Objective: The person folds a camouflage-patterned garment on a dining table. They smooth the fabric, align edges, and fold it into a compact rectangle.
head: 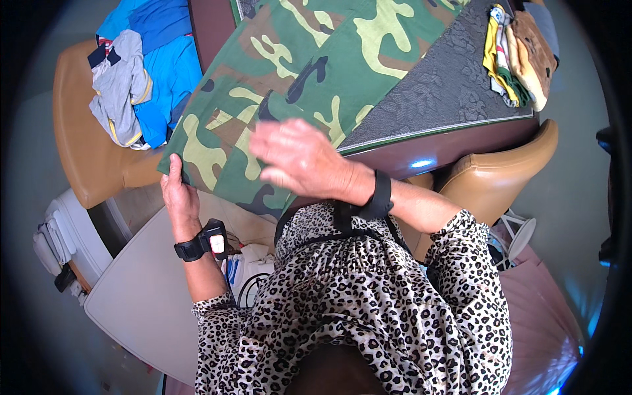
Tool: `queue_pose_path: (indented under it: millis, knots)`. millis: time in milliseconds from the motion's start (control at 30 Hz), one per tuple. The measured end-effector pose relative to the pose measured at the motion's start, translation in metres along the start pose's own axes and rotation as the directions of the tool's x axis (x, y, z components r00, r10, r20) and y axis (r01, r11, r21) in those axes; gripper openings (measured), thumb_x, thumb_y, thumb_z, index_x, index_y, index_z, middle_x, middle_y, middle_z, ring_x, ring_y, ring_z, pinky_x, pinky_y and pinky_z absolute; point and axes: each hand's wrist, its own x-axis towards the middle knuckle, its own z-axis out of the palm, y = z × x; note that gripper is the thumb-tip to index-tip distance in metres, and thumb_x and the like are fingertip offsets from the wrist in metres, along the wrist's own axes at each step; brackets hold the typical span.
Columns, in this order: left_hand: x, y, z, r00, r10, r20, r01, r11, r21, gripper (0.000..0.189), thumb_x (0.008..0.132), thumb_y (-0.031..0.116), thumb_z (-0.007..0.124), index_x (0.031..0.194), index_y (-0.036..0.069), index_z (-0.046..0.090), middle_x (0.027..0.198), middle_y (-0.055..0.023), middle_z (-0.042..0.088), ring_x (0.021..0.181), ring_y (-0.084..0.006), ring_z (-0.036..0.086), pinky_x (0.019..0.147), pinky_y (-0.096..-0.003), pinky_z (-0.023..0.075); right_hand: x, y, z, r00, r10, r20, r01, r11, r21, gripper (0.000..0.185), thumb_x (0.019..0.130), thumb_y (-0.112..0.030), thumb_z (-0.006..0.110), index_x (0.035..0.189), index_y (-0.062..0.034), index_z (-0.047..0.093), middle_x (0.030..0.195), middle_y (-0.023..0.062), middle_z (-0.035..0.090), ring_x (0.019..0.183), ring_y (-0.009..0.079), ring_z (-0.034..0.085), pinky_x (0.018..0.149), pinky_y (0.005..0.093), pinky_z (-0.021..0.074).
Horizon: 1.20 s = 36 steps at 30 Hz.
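A green camouflage garment with yellow, brown and dark patches is spread across the table and overhangs its near edge. My left hand holds the garment's near left corner, thumb on top and the fingers hidden beneath the cloth. Over the near part of the garment is my right hand, palm down and blurred, its fingers somewhat apart. Whether it touches the cloth I cannot tell. A flap or pocket shows in the fabric just beyond that hand.
The table bears a dark patterned cover. Folded clothes are stacked at its right end. A tan chair at left carries a pile of blue and grey clothes. Another tan chair stands at right. A pale board or tabletop lies at lower left.
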Motion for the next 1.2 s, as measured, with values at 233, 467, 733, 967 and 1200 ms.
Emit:
queue_pose_path:
  millis: [233,467,733,967,1200]
  knots:
    - [-0.019,-0.009,-0.001,0.99,-0.079,0.121,0.054,0.978,0.2,0.041,0.09,0.034,0.058,0.111,0.0,0.056,0.096,-0.0038,0.064,0.077,-0.012,0.062,0.059,-0.0217,0.0495,0.009,0.051,0.005,0.975,0.095,0.202,-0.015,0.932,-0.362,0.065,0.08,-0.032,0.065,0.132,-0.0013,0.041,0.143,0.0155,0.033,0.136,0.0296,0.024,0.11,0.0531,0.0175]
    - [-0.046,-0.011,0.002,0.947,-0.186,0.264,0.048,0.888,0.456,0.042,0.087,0.03,0.058,0.108,-0.007,0.057,0.092,-0.009,0.063,0.073,-0.0148,0.061,0.055,-0.0279,0.0508,0.011,0.045,0.001,0.974,0.101,0.205,-0.031,0.947,-0.321,0.064,0.079,-0.026,0.066,0.132,-0.0008,0.041,0.142,0.0157,0.034,0.136,0.0297,0.024,0.11,0.0532,0.0174]
    - [-0.065,0.009,0.015,0.974,-0.061,0.216,-0.016,0.942,0.334,0.034,0.089,0.016,0.058,0.117,-0.003,0.053,0.11,-0.0089,0.06,0.097,-0.0158,0.058,0.086,-0.0307,0.0452,0.01,0.029,0.003,0.972,0.102,0.213,-0.07,0.986,-0.152,0.057,0.075,-0.012,0.067,0.127,0.0007,0.045,0.138,0.0169,0.04,0.133,0.0307,0.032,0.108,0.0452,0.0282]
    - [-0.079,0.037,0.047,0.968,0.014,0.25,-0.05,0.989,0.137,0.04,0.087,0.011,0.058,0.122,-0.003,0.048,0.114,-0.0113,0.059,0.104,-0.0201,0.058,0.093,-0.0347,0.0433,0.008,0.032,0.012,0.981,0.139,0.133,-0.155,0.981,0.115,0.053,0.084,-0.011,0.057,0.133,-0.0009,0.04,0.142,0.0162,0.036,0.135,0.0304,0.028,0.111,0.0432,0.0238]
    - [-0.059,0.073,0.118,0.846,0.054,0.531,-0.042,0.999,-0.035,0.064,0.09,0.03,0.058,0.135,-0.006,0.032,0.111,-0.0152,0.059,0.084,-0.02,0.065,0.07,-0.0275,0.0531,0.03,0.052,-0.029,0.855,0.434,0.284,-0.452,0.353,0.819,0.044,0.095,-0.027,0.047,0.13,-0.0001,0.047,0.134,0.0117,0.048,0.124,0.0218,0.045,0.104,0.0337,0.0344]
